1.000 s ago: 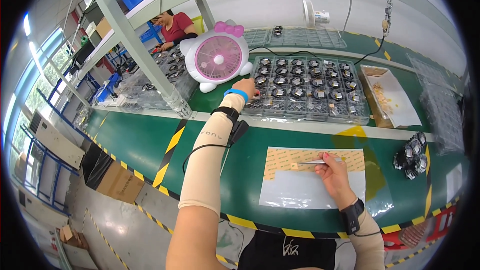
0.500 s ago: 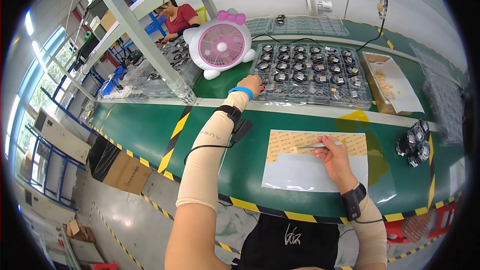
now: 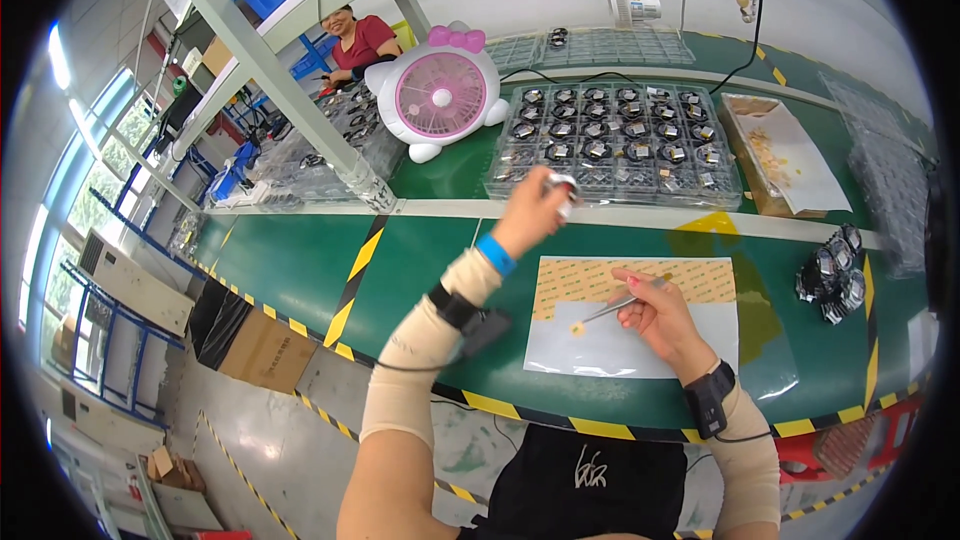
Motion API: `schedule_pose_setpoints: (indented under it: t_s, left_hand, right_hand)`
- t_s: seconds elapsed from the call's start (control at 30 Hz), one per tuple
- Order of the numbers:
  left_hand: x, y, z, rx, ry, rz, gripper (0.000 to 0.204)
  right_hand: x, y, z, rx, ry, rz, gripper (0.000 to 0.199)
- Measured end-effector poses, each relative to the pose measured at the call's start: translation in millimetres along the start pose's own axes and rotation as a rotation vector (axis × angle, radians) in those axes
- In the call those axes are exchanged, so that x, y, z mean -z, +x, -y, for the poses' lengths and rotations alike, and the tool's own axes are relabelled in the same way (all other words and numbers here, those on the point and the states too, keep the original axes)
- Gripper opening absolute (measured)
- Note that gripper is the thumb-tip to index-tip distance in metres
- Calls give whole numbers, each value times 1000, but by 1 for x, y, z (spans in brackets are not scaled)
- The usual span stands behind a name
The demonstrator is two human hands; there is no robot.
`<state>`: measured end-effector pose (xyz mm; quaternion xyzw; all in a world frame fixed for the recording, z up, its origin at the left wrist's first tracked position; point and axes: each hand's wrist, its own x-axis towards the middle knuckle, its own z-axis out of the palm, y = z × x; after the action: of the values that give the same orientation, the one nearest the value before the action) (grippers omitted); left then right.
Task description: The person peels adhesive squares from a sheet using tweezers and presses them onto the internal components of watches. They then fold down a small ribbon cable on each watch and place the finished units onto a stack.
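Note:
My left hand [image 3: 528, 214] is closed around a small round black-and-silver part [image 3: 568, 198], held in the air at the front edge of a clear plastic tray [image 3: 640, 192]. Rows of similar round parts fill that tray's compartments. In my right hand [image 3: 664, 324] is a pair of metal tweezers [image 3: 606, 311], pointing left. A tiny yellowish sticker [image 3: 578, 329] shows at their tips, over the white lower part of a sheet; whether it touches the sheet I cannot tell. The sheet's upper part [image 3: 570, 283] is tan and printed, and lies flat on the green bench.
A pink-and-white fan [image 3: 441, 97] stands left of the tray. Right of it sits a cardboard box [image 3: 757, 168] holding tan scraps and white paper. More round parts are piled [image 3: 833, 273] at the right. Behind a metal post [image 3: 290, 90], a co-worker [image 3: 362, 41] sits at another bench.
My left hand has come away from the tray toward me with the round part. The tweezers have moved down from the tan area to the white area, with the sticker at their tips.

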<state>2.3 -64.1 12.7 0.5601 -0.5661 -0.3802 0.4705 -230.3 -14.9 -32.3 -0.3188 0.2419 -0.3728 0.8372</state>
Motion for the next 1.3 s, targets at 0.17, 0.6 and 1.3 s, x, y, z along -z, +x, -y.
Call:
schedule_pose_setpoints:
  t_s: [0.17,0.6,1.3]
  left_hand:
    - [-48,-73,1,-265,295,79,13]
    - [-49,-90,7,-724,482,87,37]
    - [-40,-84,17,388,-836,361,26]
  right_hand:
    - [-8,-1,-3,-122,11,83,24]
    - [-3,1,-14,-273,-3,176,21]
    - [-7,6,1,-87,-347,-57,17]
